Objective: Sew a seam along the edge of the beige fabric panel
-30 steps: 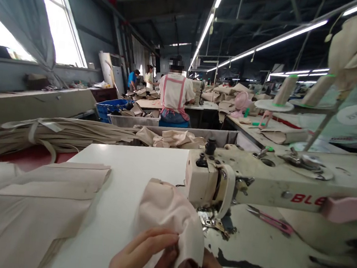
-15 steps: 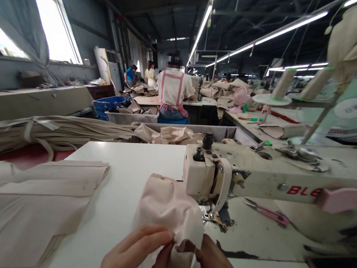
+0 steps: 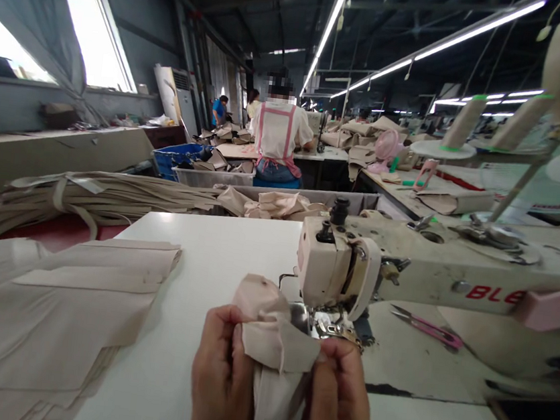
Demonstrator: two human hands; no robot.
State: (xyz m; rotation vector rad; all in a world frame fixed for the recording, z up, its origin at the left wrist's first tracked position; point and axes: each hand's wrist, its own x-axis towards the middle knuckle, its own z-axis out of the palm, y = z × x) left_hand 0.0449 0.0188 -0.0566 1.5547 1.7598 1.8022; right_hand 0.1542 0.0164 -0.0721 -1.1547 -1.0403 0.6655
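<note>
Between my hands is a beige fabric piece (image 3: 277,344), folded over, with its lower part hanging toward me and its far end on the white table. My left hand (image 3: 224,372) pinches its left edge between thumb and fingers. On the opposite edge, my right hand (image 3: 340,395) grips the cloth in the same way, so the fold is stretched between them. Just beyond stands the sewing machine (image 3: 327,262), its metal presser foot (image 3: 335,327) close past my right fingertips. The cloth lies in front of the foot, and I cannot tell whether they touch.
Stacked beige fabric panels (image 3: 70,321) cover the left side. Bundled fabric strips (image 3: 124,202) lie behind them. Pink-handled thread snips (image 3: 428,328) rest on the machine bed. Thread cones (image 3: 464,123) stand at right. A co-worker (image 3: 279,132) in a pink-strapped apron sits ahead, back turned.
Both hands have moved up and forward over the table. The cloth, bunched before, is now spread flatter between them with a fold across it. The view has shifted slightly.
</note>
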